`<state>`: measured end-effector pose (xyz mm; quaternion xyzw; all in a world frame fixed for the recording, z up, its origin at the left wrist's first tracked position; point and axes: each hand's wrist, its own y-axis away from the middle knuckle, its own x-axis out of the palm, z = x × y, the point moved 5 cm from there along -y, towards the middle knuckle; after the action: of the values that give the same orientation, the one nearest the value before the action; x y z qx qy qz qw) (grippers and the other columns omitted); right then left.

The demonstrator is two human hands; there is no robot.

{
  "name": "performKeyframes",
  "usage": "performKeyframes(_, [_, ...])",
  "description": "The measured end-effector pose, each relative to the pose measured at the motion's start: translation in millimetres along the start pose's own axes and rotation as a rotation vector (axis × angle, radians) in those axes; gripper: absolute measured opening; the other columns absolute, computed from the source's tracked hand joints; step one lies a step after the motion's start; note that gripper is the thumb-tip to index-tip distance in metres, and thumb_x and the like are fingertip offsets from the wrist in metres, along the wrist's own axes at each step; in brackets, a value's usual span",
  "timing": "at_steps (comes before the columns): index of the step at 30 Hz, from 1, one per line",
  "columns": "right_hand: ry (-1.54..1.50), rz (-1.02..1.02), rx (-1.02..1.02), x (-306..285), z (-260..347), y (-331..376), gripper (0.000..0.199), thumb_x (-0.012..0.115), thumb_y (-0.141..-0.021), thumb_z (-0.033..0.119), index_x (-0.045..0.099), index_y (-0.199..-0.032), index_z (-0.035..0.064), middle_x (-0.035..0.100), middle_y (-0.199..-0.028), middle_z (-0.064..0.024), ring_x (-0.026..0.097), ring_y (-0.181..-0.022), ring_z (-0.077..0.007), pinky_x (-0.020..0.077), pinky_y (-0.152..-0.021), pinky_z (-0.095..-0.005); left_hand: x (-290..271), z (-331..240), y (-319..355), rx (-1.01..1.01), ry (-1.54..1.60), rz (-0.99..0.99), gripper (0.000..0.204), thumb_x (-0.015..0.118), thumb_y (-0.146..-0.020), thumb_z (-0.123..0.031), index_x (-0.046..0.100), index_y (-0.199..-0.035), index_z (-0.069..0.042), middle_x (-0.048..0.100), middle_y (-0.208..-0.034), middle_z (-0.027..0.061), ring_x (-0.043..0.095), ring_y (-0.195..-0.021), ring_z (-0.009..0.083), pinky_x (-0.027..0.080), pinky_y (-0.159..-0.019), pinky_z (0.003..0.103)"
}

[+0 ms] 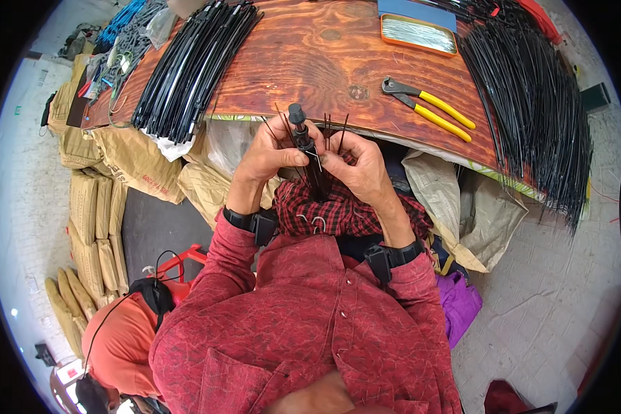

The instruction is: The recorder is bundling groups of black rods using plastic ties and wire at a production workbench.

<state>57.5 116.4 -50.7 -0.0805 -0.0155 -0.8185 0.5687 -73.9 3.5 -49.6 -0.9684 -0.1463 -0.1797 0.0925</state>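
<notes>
We've L hand (263,157) clamped on blk umbrella frame (303,140), axis approx 11:30–5:30, R hand (363,171) close at 4 o'clock, grip unclear.

Left hand (272,155) and right hand (360,167) partly hide the black shaft (297,119); its joints are too small to tell; beyond the grip, the top edge crops a blue panel (421,14).
</notes>
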Motion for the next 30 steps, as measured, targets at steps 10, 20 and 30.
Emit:
performKeyframes(10, [-0.173, -0.064, -0.097, -6.1, -18.0, 6.0, 0.031, 0.072, -0.091, 0.015, 0.058, -0.115, 0.0002, 0.065, -0.098, -0.0048, 0.06, -0.089, -0.0111, 0.0482, -0.083, -0.0272, 11.6, -10.5, -0.7, -0.029, -0.077, -0.094, 0.037, 0.084, -0.075, 0.0, 0.06, -0.103, -0.005, 0.07, -0.1, 0.009, 0.067, -0.093, 0.0171, 0.054, -0.087, 0.032])
performKeyframes(20, [-0.093, -0.198, -0.23, -8.1, 9.4, 11.5, 0.052, 0.073, -0.087, 0.007, 0.048, -0.131, 0.0014, 0.054, -0.123, -0.0096, 0.057, -0.113, -0.0208, 0.0459, -0.102, -0.037, 19.7, -9.4, -0.4, 0.012, -0.079, -0.212, 0.045, 0.087, -0.074, -0.007, 0.059, -0.11, -0.003, 0.07, -0.101, 0.0109, 0.068, -0.091, 0.0159, 0.055, -0.083, 0.03])
performKeyframes(30, [0.356, -0.346, -0.375, -5.3, 34.3, 20.8, 0.015, 0.073, -0.084, 0.001, 0.064, -0.096, 0.0016, 0.056, -0.106, -0.0066, 0.056, -0.099, -0.0163, 0.0465, -0.087, -0.0294, 26.9, -13.2, 0.3, 0.012, -0.104, -0.294, 0.037, 0.083, -0.076, 0.0, 0.058, -0.102, -0.006, 0.071, -0.102, 0.0098, 0.067, -0.091, 0.0139, 0.054, -0.084, 0.029])
